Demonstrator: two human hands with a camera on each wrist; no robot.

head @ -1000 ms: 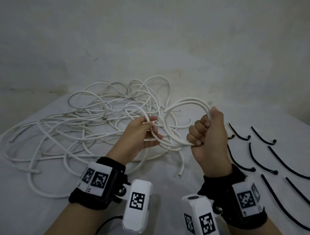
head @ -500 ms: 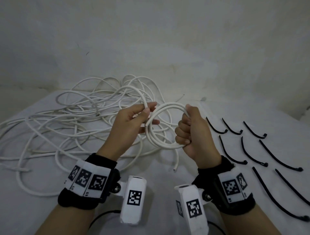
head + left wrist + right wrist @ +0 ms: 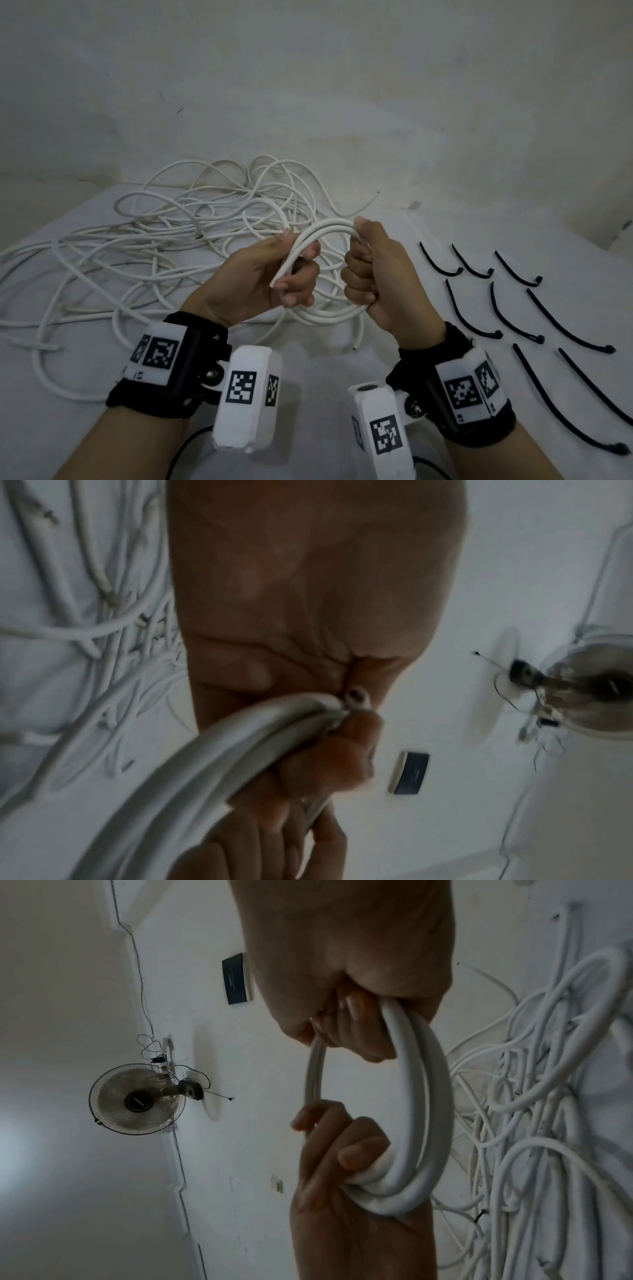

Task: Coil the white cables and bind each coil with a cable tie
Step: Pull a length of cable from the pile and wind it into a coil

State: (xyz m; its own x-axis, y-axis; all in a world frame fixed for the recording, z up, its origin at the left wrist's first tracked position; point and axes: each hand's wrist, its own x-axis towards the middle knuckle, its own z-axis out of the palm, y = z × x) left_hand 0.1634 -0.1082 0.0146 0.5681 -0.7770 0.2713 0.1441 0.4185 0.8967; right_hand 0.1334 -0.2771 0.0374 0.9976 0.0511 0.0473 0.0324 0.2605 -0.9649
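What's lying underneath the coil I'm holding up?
Under the coil lie loose strands of the cable tangle on the white table. Both hands cover whatever lies directly beneath them.

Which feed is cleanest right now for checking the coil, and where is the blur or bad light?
Head view: dim, even light, sharp, coil readable between left hand and right hand. Left wrist view: dark, coil smeared. Right wrist view: coil crisp, wide-angle bending, tangle soft.

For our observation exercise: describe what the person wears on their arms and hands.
Both hands, left hand and right hand, are bare, forearms unsleeved. Each wrist carries a black wrist strap with white plates bearing black square-patterned markers, plus a white boxy camera housing, also marked. A thin black cable trails below.
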